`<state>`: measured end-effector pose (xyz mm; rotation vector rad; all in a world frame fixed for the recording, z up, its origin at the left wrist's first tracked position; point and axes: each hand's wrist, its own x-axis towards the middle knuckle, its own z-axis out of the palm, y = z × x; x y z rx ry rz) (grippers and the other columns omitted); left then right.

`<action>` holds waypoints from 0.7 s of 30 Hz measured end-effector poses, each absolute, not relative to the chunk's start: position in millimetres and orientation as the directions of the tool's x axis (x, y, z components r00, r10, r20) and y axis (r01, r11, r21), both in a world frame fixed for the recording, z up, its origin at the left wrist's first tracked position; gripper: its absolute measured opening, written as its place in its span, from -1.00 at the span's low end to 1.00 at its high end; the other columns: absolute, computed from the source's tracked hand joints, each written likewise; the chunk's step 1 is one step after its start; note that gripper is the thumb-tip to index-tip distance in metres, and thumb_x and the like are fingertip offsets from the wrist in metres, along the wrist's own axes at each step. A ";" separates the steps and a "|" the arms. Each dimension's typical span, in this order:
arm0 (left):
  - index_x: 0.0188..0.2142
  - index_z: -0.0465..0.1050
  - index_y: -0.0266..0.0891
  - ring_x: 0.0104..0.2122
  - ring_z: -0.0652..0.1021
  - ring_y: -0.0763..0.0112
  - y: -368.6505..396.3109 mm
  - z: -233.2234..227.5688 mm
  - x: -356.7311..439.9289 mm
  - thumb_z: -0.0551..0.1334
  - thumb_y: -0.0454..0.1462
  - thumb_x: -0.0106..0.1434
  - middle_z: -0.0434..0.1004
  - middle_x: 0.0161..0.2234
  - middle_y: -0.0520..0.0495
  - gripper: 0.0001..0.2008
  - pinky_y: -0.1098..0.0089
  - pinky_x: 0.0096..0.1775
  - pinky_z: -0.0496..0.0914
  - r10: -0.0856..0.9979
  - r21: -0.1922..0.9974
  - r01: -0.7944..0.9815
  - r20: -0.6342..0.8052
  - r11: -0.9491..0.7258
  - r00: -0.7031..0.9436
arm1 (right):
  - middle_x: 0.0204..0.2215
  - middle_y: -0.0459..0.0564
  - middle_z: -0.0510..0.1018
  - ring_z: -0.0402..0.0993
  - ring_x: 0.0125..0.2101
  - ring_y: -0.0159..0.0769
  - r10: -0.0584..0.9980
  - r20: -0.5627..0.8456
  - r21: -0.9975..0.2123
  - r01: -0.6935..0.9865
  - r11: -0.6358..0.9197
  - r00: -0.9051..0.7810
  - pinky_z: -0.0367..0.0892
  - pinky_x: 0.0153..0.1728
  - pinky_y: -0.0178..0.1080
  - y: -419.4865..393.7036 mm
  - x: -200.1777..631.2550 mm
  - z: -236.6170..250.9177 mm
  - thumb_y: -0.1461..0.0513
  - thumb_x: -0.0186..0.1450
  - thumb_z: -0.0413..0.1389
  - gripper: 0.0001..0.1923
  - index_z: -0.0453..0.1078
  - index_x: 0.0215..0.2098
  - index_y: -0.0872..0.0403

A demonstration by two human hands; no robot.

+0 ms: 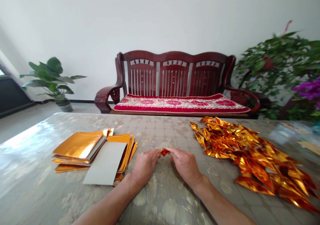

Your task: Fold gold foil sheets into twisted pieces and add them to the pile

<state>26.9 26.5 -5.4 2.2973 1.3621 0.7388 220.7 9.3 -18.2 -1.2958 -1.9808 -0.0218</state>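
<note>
At lower left, gold sheets [92,153] are stacked on the table [37,185]. Near the frame's centre, a small foil piece [164,151] is pinched between the left hand [145,166] and right hand [186,165]. Folded foil pieces [252,158] are heaped at right.

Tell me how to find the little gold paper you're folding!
Start at the marbled table before the red wooden bench. Near its front middle, both hands meet. The foil piece is pinched between their fingertips, alone, unlike the flat stack or the folded heap.
</note>
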 end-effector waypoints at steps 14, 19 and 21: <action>-0.06 0.54 -0.24 -0.37 0.60 0.28 27.5 -0.6 31.8 -0.09 0.05 0.38 0.66 -0.30 -0.15 -0.44 0.37 -0.31 0.44 0.966 0.960 0.259 0.032 -0.101 0.256 | -0.20 -0.03 0.66 0.61 -0.23 -0.33 0.642 0.712 -0.224 0.774 0.593 -0.286 0.44 -0.16 -0.32 16.5 237.6 -15.3 0.35 0.41 -0.01 -0.70 0.44 0.02 0.02; -0.04 0.44 -0.32 -0.48 0.57 0.37 31.5 2.0 34.0 0.16 0.19 0.17 0.62 -0.34 -0.16 -0.35 0.47 -0.49 0.36 0.942 0.979 -0.029 -0.183 0.199 0.280 | -0.26 -0.06 0.66 0.60 -0.27 -0.34 0.581 0.748 -0.195 0.731 0.654 -0.321 0.44 -0.21 -0.29 13.5 235.8 -8.4 0.35 0.43 -0.04 -0.73 0.43 -0.04 0.00; -0.15 0.45 -0.31 -0.53 0.53 0.46 33.1 4.8 35.9 0.26 0.14 0.11 0.59 -0.40 -0.08 -0.43 0.54 -0.55 0.28 0.923 0.967 -0.064 -0.216 0.248 0.319 | -0.24 -0.06 0.66 0.60 -0.26 -0.34 0.556 0.749 -0.176 0.701 0.691 -0.360 0.45 -0.21 -0.29 11.8 232.7 -5.2 0.36 0.42 -0.05 -0.74 0.43 -0.08 0.00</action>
